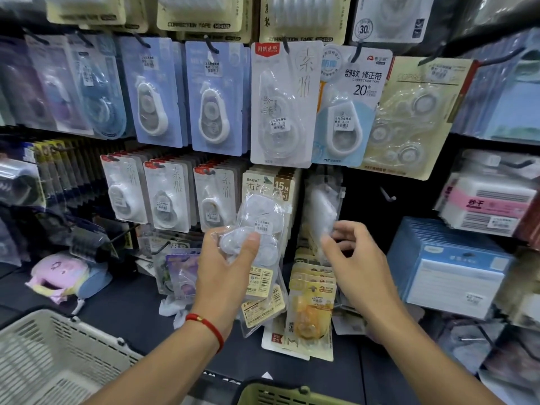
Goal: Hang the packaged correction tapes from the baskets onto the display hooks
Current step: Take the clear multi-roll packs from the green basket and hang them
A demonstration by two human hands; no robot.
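My left hand [225, 267] grips a small stack of clear-bagged correction tapes [261, 229] with yellow label cards, held upright in front of the display wall. My right hand [355, 258] pinches the lower edge of another clear packet [323, 209], which is blurred and hangs in the dark gap of the middle row. A bare hook [387, 195] sticks out just right of that packet. A white basket [55, 355] stands at the lower left and the rim of a green basket [280, 394] shows at the bottom edge.
Rows of carded correction tapes [280, 103] hang tightly packed on hooks above and to the left. Yellow carded tapes [311, 314] hang below my hands. Blue boxed stock [450, 267] and pink-labelled boxes [485, 206] fill the right shelves. A pastel plush pouch [67, 276] lies at the left.
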